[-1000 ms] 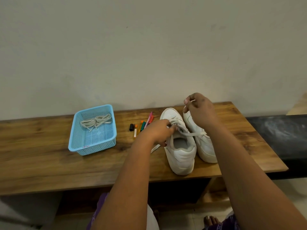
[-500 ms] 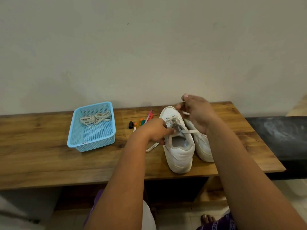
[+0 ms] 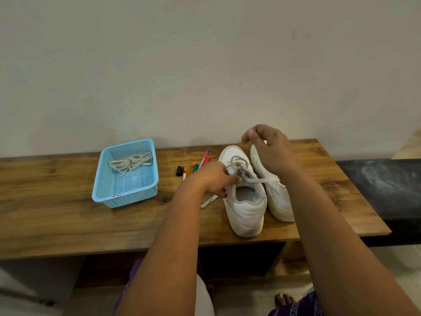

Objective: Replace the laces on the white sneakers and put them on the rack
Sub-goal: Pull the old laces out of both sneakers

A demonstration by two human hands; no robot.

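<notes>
Well, two sneakers (image 3: 246, 201), two hands (image 3: 211, 179) (one basket (image 3: 127, 197))

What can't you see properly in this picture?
- Head view: the right sneaker is partly hidden by the right hand.
- The right fingertips are blurred; what they pinch is unclear.
- The markers are partly behind the left hand.
- The basket label is too small to read.

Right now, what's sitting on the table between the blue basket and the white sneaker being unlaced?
In the head view, a small cluster of coloured markers lies on the wooden table between the blue basket and the white sneaker.
</notes>
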